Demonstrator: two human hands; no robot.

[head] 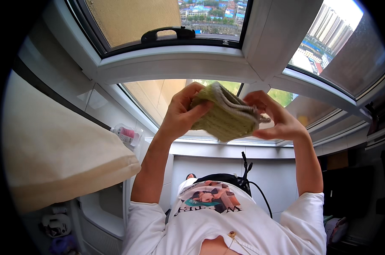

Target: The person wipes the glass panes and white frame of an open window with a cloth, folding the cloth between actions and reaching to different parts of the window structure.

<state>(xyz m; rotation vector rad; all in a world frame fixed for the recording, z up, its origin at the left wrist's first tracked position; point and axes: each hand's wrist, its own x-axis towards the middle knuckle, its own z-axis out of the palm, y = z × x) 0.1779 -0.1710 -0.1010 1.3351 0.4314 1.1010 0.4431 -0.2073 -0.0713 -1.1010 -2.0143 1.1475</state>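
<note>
A folded green towelling cloth (226, 121) with grey edging hangs in the air before me, in front of the lower window. My left hand (184, 111) grips its left side, thumb on the near face and fingers over the top. At the right edge, my right hand (277, 119) has its thumb at the lower corner and its fingers by the upper grey border. A small grey loop (265, 120) sticks out between that thumb and those fingers. The cloth partly hides the right fingertips.
White window frames (176, 65) curve around the front, with a black handle (168, 33) on the upper sash. Beige fabric (71, 143) hangs at left, beside a clear bottle (127, 135). Below it are a white basin (101, 216) and a white jug (57, 224). Black cables (245, 170) rise at my waist.
</note>
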